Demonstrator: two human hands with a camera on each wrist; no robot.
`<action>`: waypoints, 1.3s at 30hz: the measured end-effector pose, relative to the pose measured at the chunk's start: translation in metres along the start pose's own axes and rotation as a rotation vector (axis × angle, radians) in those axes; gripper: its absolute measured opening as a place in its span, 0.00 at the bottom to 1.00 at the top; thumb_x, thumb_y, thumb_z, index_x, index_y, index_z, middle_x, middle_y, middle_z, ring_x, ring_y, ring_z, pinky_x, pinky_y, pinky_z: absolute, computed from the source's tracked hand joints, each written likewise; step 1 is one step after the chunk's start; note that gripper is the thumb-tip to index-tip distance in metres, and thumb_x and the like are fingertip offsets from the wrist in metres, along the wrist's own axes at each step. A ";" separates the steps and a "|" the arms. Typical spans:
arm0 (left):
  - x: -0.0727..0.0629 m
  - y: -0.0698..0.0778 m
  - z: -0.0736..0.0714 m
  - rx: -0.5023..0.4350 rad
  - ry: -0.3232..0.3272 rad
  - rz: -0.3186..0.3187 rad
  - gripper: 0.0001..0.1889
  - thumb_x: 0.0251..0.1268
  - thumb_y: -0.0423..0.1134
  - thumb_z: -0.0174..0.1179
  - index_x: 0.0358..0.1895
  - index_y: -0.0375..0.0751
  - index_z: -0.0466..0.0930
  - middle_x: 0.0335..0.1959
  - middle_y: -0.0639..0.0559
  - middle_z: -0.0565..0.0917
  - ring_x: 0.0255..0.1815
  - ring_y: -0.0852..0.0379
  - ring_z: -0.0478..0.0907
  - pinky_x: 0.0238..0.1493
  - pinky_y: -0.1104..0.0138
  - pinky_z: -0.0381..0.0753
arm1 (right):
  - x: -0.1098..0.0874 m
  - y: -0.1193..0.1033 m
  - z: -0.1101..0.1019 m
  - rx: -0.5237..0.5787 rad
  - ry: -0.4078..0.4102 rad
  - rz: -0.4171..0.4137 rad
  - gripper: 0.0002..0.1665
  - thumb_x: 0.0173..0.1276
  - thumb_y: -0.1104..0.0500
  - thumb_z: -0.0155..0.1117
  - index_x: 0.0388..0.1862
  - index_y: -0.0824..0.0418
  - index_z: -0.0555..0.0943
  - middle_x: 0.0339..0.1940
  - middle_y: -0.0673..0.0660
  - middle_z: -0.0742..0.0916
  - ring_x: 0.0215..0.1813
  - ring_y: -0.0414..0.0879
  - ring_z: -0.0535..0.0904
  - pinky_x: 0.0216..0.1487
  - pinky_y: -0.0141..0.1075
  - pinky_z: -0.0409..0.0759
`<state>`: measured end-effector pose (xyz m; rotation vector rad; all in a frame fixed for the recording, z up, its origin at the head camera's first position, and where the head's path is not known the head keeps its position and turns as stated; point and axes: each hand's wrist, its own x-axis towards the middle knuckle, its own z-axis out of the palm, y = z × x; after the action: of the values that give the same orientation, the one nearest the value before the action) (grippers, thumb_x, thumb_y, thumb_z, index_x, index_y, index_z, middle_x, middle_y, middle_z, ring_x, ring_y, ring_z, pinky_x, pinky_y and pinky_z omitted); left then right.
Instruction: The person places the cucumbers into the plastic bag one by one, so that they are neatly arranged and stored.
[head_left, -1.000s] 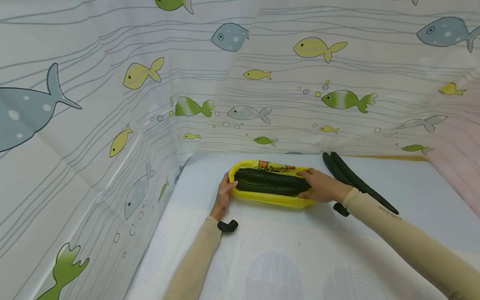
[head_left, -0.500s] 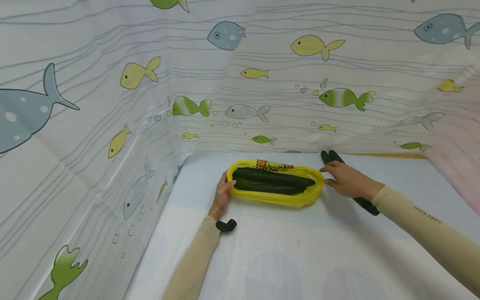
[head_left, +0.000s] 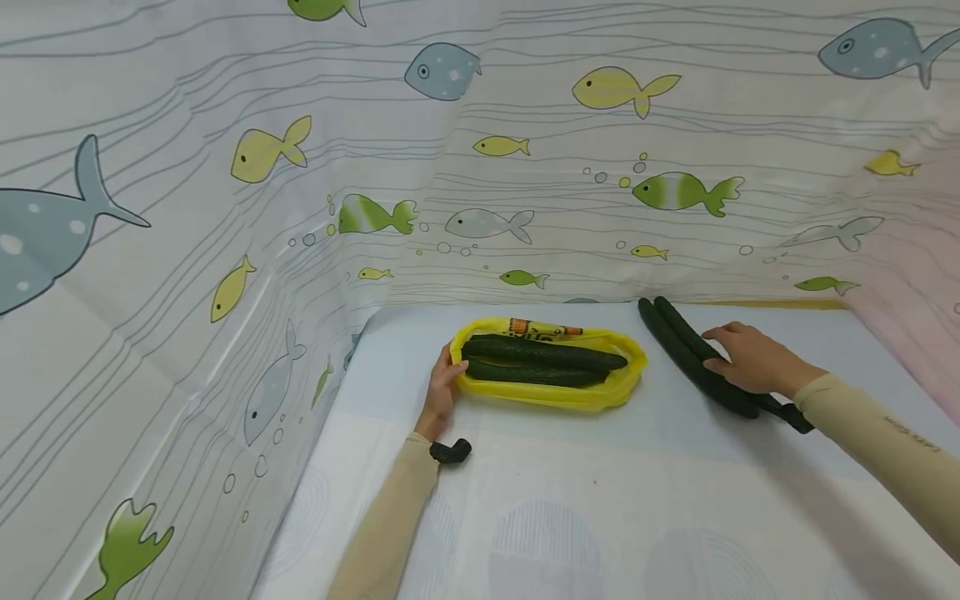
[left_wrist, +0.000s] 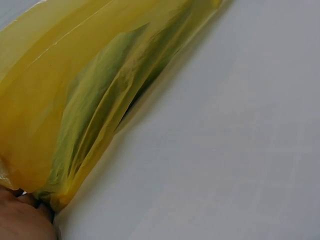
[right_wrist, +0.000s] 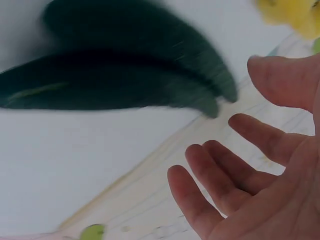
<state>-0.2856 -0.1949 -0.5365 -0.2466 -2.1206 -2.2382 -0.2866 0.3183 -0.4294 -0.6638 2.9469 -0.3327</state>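
My left hand (head_left: 441, 387) grips the left end of a yellow plastic bag (head_left: 551, 398), its thumb over the rim. Inside the bag's wide mouth lie two dark green cucumbers, a rear one (head_left: 543, 351) and a front one (head_left: 536, 373). The left wrist view has the bag's translucent side (left_wrist: 35, 130) beside part of the left hand (left_wrist: 22, 220). To the right, two more cucumbers lie side by side, a left one (head_left: 688, 360) and a right one (head_left: 678, 323). Over them hovers my right hand (head_left: 759, 358); in the right wrist view its fingers (right_wrist: 215, 180) are spread and hold nothing.
The pale table (head_left: 540, 475) ends at a wall sheet (head_left: 555, 192) printed with fish. Another stretch of that sheet (head_left: 172, 333) rises along the left side. A black wrist strap (head_left: 450, 452) sits on the left sleeve.
My right hand has let go of the bag's right end and moved right, above the two loose cucumbers. The left hand keeps its grip on the bag, which stays in place.
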 end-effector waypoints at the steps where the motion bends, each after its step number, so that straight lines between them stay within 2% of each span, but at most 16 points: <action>1: 0.000 0.000 0.000 0.001 0.000 0.000 0.33 0.76 0.40 0.46 0.83 0.44 0.59 0.84 0.40 0.62 0.83 0.45 0.58 0.86 0.47 0.48 | -0.002 0.006 0.001 -0.007 -0.004 0.009 0.30 0.77 0.59 0.64 0.69 0.79 0.73 0.64 0.84 0.76 0.64 0.81 0.74 0.61 0.71 0.76; 7: -0.002 0.001 -0.001 -0.010 -0.012 -0.003 0.33 0.76 0.40 0.46 0.84 0.44 0.58 0.83 0.40 0.62 0.83 0.43 0.58 0.86 0.47 0.49 | -0.016 0.035 0.007 -0.004 -0.035 0.052 0.30 0.76 0.60 0.64 0.65 0.82 0.73 0.58 0.85 0.80 0.59 0.82 0.78 0.57 0.71 0.78; 14: -0.004 0.003 -0.002 0.005 0.003 -0.015 0.34 0.76 0.41 0.45 0.84 0.44 0.57 0.84 0.42 0.62 0.84 0.44 0.57 0.86 0.49 0.49 | -0.025 0.046 0.017 0.024 -0.060 0.071 0.28 0.75 0.60 0.65 0.62 0.82 0.75 0.53 0.82 0.83 0.57 0.81 0.79 0.55 0.70 0.79; 18: -0.003 0.003 -0.003 -0.025 0.000 -0.011 0.34 0.76 0.40 0.46 0.84 0.43 0.57 0.83 0.41 0.62 0.84 0.44 0.57 0.86 0.48 0.49 | -0.028 0.050 0.021 0.034 -0.060 0.075 0.28 0.75 0.59 0.64 0.62 0.82 0.76 0.52 0.82 0.84 0.57 0.81 0.79 0.54 0.69 0.80; 20: -0.002 0.003 -0.003 -0.034 -0.004 -0.010 0.33 0.77 0.40 0.46 0.84 0.43 0.57 0.83 0.41 0.62 0.84 0.43 0.57 0.86 0.48 0.49 | -0.029 0.051 0.022 0.039 -0.057 0.069 0.28 0.75 0.58 0.64 0.61 0.82 0.77 0.49 0.80 0.85 0.53 0.78 0.82 0.52 0.67 0.82; 23: -0.002 0.003 -0.002 -0.029 -0.004 -0.013 0.33 0.77 0.40 0.46 0.84 0.44 0.57 0.83 0.42 0.62 0.84 0.44 0.57 0.86 0.48 0.49 | -0.030 0.052 0.024 0.066 -0.074 0.059 0.27 0.76 0.58 0.64 0.59 0.82 0.77 0.42 0.72 0.89 0.45 0.67 0.87 0.45 0.60 0.85; 27: -0.003 0.002 -0.001 -0.020 -0.001 -0.020 0.33 0.77 0.40 0.46 0.84 0.44 0.57 0.84 0.43 0.62 0.84 0.45 0.57 0.87 0.48 0.48 | -0.033 0.053 0.027 0.102 -0.122 0.067 0.27 0.79 0.57 0.62 0.58 0.84 0.77 0.37 0.64 0.90 0.38 0.54 0.87 0.39 0.51 0.86; 33: -0.003 0.001 -0.001 -0.026 -0.007 -0.016 0.33 0.77 0.41 0.45 0.83 0.43 0.58 0.83 0.42 0.63 0.84 0.44 0.57 0.87 0.49 0.47 | -0.036 0.050 0.028 0.107 -0.120 0.060 0.27 0.79 0.58 0.62 0.57 0.85 0.76 0.37 0.64 0.89 0.37 0.50 0.84 0.38 0.49 0.84; 39: -0.003 0.002 -0.001 -0.013 -0.017 -0.007 0.34 0.76 0.42 0.46 0.84 0.44 0.57 0.83 0.43 0.63 0.84 0.44 0.57 0.86 0.49 0.48 | -0.038 0.047 0.027 0.131 -0.131 0.060 0.27 0.77 0.61 0.62 0.58 0.87 0.74 0.38 0.65 0.89 0.39 0.52 0.85 0.41 0.50 0.85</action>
<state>-0.2823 -0.1963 -0.5349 -0.2600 -2.1191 -2.2619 -0.2682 0.3714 -0.4645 -0.5566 2.7866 -0.4534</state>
